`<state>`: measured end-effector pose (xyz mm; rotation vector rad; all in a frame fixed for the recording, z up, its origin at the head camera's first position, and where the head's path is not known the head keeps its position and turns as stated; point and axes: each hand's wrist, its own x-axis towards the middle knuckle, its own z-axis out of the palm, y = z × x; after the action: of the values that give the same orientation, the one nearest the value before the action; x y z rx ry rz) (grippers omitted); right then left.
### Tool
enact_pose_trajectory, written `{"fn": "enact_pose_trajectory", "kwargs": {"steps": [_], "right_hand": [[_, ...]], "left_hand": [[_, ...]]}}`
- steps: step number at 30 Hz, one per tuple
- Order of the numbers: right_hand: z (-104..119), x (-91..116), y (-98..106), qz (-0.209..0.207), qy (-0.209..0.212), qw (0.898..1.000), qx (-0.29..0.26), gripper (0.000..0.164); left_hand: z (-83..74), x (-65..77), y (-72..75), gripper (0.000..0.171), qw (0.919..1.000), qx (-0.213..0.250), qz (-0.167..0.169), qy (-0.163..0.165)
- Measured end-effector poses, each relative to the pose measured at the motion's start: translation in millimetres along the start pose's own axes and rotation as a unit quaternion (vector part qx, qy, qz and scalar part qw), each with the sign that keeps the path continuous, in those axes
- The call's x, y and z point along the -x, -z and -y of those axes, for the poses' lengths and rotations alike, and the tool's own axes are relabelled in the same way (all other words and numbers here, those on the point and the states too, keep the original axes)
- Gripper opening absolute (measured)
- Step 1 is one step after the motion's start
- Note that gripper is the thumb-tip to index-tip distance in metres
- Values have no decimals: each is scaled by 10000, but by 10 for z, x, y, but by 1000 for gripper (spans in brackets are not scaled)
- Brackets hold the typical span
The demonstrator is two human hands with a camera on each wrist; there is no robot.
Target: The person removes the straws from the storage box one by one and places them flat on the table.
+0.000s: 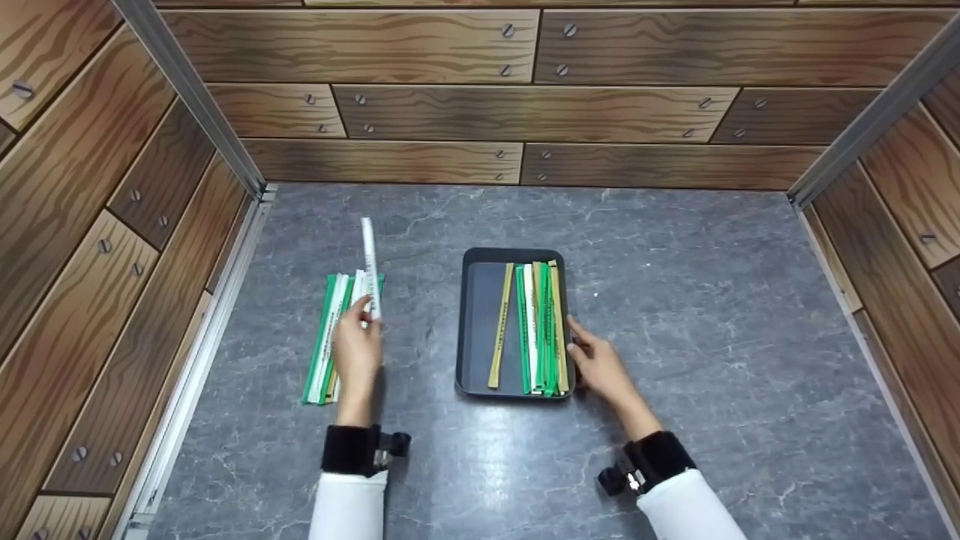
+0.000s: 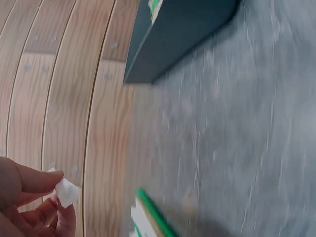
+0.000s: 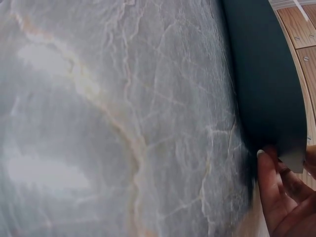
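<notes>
My left hand (image 1: 357,346) pinches a long, thin white wrapped stick (image 1: 370,262) between thumb and fingers, printed with dark marks. It is held raised above a pile of green, white and tan wrapped sticks (image 1: 319,352), which the hand partly covers. In the left wrist view, the near end of the white stick (image 2: 67,192) shows at the fingertips. A dark tray (image 1: 480,277) lies to the right, holding several tan, green and white sticks (image 1: 527,330) lengthwise, mostly on its right side. My right hand (image 1: 604,367) grips the tray's right side, fingers at its outer wall (image 3: 269,74).
The grey marbled tabletop (image 1: 712,300) surrounds the tray and pile. Wood-patterned panels (image 1: 435,112) stand at the back and both sides, with metal rails (image 1: 202,300) along the left edge. Each wrist wears a black strap (image 1: 351,448) with a small camera.
</notes>
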<state>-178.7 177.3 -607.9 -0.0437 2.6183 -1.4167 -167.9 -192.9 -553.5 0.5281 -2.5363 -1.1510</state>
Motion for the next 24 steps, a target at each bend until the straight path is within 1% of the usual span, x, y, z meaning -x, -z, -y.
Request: {"fn": "enact_pose_trajectory", "kwargs": {"steps": [3,7,10,12,18,24], "right_hand": [[8,4,6,-8,7,10000,5,54],[-1,2,0,-2,56,10000,-61,54],[-16,-1,-11,-34,137,9999,-95,53],[-19,0,-19,-53,167,9997,-164,52],[-16,5,-14,-84,296,9995,-101,52],[-11,4,-1,-25,256,9997,-33,52]], "left_hand": [[71,-27,101,42,9995,-192,-72,237],[158,-24,196,40,9975,-369,10,605],[235,-5,240,38,9953,-523,66,811],[288,7,260,37,9939,-654,38,885],[403,60,298,32,9912,-884,26,983],[519,81,303,29,9877,-1087,78,1118]]}}
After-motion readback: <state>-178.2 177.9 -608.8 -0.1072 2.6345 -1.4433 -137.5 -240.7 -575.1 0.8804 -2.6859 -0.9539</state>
